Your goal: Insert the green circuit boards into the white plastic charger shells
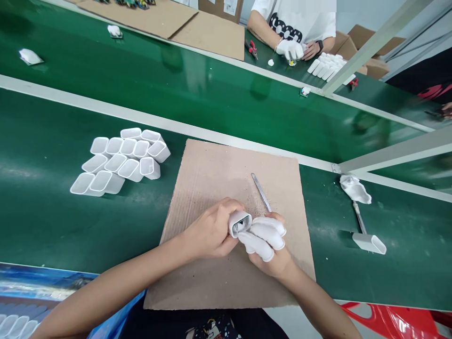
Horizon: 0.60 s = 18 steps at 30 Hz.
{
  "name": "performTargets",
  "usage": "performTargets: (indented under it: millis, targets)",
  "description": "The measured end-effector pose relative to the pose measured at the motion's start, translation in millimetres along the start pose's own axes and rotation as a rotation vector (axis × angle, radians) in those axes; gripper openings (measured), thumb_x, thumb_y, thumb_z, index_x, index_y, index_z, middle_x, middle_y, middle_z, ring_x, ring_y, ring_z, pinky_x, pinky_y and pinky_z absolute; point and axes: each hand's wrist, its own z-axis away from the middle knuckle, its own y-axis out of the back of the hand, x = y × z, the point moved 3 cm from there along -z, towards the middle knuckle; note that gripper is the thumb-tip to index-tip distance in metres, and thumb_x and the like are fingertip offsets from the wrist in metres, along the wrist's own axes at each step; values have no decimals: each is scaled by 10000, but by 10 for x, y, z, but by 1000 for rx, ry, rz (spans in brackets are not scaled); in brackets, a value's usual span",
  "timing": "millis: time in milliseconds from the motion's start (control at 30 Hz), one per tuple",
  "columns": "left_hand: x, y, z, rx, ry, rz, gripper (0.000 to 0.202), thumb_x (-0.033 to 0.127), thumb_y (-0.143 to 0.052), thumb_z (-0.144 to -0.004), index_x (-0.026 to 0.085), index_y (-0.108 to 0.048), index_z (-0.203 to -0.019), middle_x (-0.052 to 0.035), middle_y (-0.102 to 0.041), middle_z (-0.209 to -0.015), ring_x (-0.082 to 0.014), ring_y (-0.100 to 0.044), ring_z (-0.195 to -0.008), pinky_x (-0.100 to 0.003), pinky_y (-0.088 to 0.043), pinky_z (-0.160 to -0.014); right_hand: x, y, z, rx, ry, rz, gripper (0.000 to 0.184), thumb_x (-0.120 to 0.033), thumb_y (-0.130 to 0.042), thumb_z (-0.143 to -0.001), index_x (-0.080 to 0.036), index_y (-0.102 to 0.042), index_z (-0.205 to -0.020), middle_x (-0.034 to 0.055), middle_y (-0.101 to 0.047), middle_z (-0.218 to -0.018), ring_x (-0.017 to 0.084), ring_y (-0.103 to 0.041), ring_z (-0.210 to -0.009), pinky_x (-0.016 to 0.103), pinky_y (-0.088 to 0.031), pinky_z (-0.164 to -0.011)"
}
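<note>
A white plastic housing (pixel 232 230), an oval tube with its open end facing up and right, is gripped by my left hand (pixel 215 230). Something dark and metallic shows inside the opening. My right hand (pixel 270 249) has white finger covers on several fingers; these are drawn together against the housing's open rim. What lies between the right fingertips, if anything, is hidden. Tweezers (pixel 260 190) are just beyond the right hand, on the cardboard sheet (pixel 219 174) under both hands.
To the left stand several white housings (pixel 113 162) in rows. At right lie another housing (pixel 369 243), a thin-handled tool (pixel 359 217) and a crumpled white glove or cloth (pixel 355 189). A metal rail (pixel 169 125) runs behind the cardboard. Across the bench a person's gloved hand (pixel 289 48) works near pliers (pixel 252 49).
</note>
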Motion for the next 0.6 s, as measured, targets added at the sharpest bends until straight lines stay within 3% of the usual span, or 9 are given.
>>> performTargets:
  millis: [333,600]
  targets:
    - [15,27,-27,62,-108,-9,348,129,-496,-808,177,-351,-1121,-96,-607,-937,-201,-590,-824,-362,-545,-689,122,82,-86,33,-68,-117,193,-56,-598,-827,-214,-526,-912,0,-500,-833,147,-522,-785,346,-491,-731]
    - [37,75,-86,-35,-62,-88,148,129,-460,-810,192,-447,-943,-93,-647,-903,-223,-584,-849,-376,-555,-718,163,107,-104,-67,-39,-145,198,-22,-547,-845,-212,-543,-901,14,-508,-822,160,-521,-792,362,-504,-719]
